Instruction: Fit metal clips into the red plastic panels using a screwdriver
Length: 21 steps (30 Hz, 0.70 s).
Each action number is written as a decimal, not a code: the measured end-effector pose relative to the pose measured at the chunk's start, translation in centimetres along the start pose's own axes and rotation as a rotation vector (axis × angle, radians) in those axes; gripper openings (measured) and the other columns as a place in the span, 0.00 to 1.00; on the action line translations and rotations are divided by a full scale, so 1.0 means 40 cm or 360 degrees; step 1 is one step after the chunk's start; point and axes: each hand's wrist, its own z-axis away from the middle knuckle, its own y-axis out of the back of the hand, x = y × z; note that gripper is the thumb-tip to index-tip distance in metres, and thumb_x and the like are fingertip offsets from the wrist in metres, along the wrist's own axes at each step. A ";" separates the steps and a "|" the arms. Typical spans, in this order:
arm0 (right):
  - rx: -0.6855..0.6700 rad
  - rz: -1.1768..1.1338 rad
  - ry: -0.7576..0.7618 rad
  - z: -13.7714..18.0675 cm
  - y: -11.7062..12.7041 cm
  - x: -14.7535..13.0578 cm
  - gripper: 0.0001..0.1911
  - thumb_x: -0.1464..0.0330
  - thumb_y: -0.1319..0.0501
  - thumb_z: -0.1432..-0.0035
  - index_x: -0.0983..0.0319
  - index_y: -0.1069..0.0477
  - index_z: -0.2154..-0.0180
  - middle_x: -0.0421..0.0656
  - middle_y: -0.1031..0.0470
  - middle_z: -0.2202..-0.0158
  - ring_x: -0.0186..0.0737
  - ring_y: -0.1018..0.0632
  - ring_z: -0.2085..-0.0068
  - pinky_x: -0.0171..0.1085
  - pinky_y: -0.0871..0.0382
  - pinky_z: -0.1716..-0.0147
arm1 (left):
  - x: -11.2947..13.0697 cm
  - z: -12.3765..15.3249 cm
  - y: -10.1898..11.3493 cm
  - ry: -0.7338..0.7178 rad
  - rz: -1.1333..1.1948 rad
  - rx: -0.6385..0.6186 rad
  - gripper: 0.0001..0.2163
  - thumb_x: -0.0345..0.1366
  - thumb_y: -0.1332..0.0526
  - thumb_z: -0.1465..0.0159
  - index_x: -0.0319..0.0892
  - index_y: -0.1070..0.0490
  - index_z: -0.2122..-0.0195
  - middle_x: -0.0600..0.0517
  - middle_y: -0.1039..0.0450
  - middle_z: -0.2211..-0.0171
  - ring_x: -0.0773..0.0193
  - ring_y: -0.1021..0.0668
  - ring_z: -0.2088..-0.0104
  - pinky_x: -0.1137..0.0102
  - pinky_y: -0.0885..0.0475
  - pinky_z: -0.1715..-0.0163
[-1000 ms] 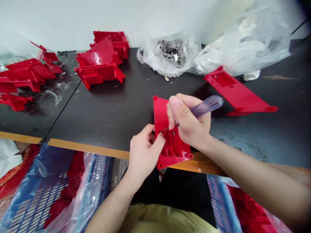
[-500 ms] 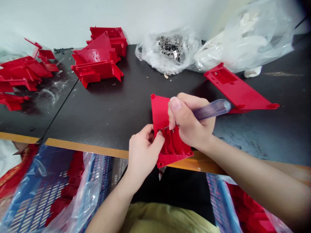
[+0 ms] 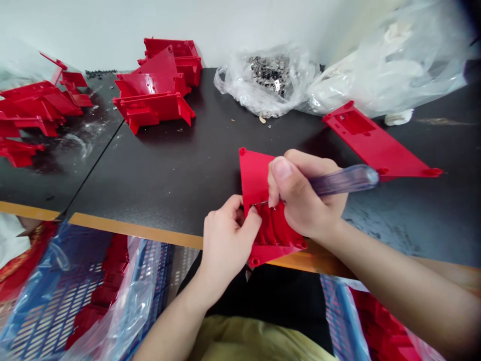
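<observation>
My left hand (image 3: pixel 229 238) grips the left edge of a red plastic part (image 3: pixel 255 173), thumb on top beside its recessed compartment. That part has small round posts at its corners and sits at the table's front edge. In my right hand (image 3: pixel 306 193) is a screwdriver (image 3: pixel 345 181) with a translucent purplish handle, held like a pen. Its thin metal shaft points left, and the tip reaches the recess close to my left thumb. Small metal pieces (image 3: pixel 274 208) show in the recess below my right fingers; their exact form is too small to make out.
Another red part (image 3: pixel 387 145) lies to the right. Behind are a plastic bag of small metal pieces (image 3: pixel 268 75) and a larger bag with white contents (image 3: pixel 376 75). Red parts (image 3: pixel 154 93) stand stacked back left, more (image 3: pixel 37 108) farther left. Blue crates (image 3: pixel 71 281) sit below the table edge.
The whole view has shifted slightly, so the hands and red part appear a little lower and farther right. The screwdriver handle has turned slightly; both holds stay the same.
</observation>
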 end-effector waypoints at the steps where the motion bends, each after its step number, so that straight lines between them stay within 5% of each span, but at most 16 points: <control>1: -0.0006 0.0018 0.0009 0.000 0.000 -0.001 0.26 0.60 0.45 0.33 0.62 0.44 0.82 0.34 0.48 0.83 0.26 0.40 0.81 0.34 0.50 0.83 | 0.000 0.001 0.001 0.0001 0.0007 -0.0004 0.08 0.40 0.43 0.35 0.45 0.30 0.68 0.59 0.29 0.78 0.70 0.32 0.79 0.74 0.41 0.76; 21: 0.0075 0.0183 0.0017 0.016 0.001 -0.001 0.25 0.59 0.47 0.31 0.62 0.45 0.80 0.35 0.48 0.83 0.27 0.41 0.82 0.35 0.52 0.84 | 0.004 -0.003 0.003 0.0014 -0.0016 -0.0006 0.07 0.40 0.44 0.36 0.44 0.31 0.68 0.59 0.30 0.79 0.71 0.33 0.80 0.74 0.41 0.77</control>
